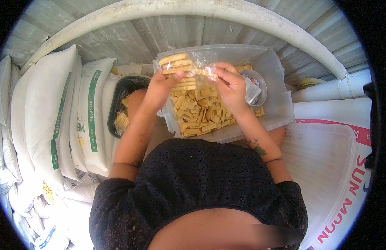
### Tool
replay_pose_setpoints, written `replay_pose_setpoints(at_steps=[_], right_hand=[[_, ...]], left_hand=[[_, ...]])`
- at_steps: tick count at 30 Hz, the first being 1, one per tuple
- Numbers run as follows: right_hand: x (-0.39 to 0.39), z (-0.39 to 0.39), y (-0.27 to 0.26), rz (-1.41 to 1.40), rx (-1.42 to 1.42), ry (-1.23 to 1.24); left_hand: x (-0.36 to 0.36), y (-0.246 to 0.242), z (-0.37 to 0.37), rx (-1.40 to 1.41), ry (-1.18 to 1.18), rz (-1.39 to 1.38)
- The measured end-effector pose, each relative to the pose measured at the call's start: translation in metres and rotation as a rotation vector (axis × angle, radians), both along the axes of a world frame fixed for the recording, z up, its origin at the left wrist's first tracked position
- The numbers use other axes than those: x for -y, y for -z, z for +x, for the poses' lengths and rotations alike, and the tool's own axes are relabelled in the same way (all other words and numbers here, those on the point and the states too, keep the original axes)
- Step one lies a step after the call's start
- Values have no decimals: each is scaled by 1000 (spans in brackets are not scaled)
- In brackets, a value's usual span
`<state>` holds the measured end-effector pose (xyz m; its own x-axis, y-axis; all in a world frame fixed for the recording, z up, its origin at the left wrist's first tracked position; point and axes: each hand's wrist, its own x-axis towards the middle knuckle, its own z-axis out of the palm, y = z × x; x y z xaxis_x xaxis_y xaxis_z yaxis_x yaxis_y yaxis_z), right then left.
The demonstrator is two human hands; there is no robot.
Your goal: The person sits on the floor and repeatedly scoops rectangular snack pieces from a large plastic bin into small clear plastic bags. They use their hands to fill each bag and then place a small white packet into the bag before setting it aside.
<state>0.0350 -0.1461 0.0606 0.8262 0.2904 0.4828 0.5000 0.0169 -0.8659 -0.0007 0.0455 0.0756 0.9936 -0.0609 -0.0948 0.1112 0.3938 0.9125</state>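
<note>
A clear plastic bag of stacked biscuit sticks is in my left hand, the thumb pressed on its front. My right hand pinches the bag's gathered side or end near a few pale pieces; whether those lie inside the bag I cannot tell. Both hands are over a translucent plastic bin, which holds a heap of loose biscuit pieces. In the bin's right part, a round metal container has whitish plastic packets in it.
At the left, a dark green basket holds packed biscuits. Beyond it lean white flour sacks. A translucent lid or tray lies over a printed sack at the right. A white pipe runs along the corrugated wall.
</note>
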Motion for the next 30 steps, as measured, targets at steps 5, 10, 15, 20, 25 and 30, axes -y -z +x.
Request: replay_pose_setpoints(at_steps=[5, 10, 15, 20, 25, 30], right_hand=[[-1, -4, -7, -106, 150, -20], [-5, -11, -13, -39, 66, 33], [5, 4, -17, -198, 91, -94], [7, 4, -15, -1, -233, -264], [10, -3, -17, 115, -301, -327], [12, -4, -22, -37, -203, -308]], left_hand=[[6, -5, -4, -20, 35, 101], [12, -2, -4, 15, 54, 110], [9, -4, 6, 39, -33, 203], [13, -14, 2, -19, -72, 208], [17, -21, -3, -16, 66, 126], [19, -20, -4, -29, 82, 208]])
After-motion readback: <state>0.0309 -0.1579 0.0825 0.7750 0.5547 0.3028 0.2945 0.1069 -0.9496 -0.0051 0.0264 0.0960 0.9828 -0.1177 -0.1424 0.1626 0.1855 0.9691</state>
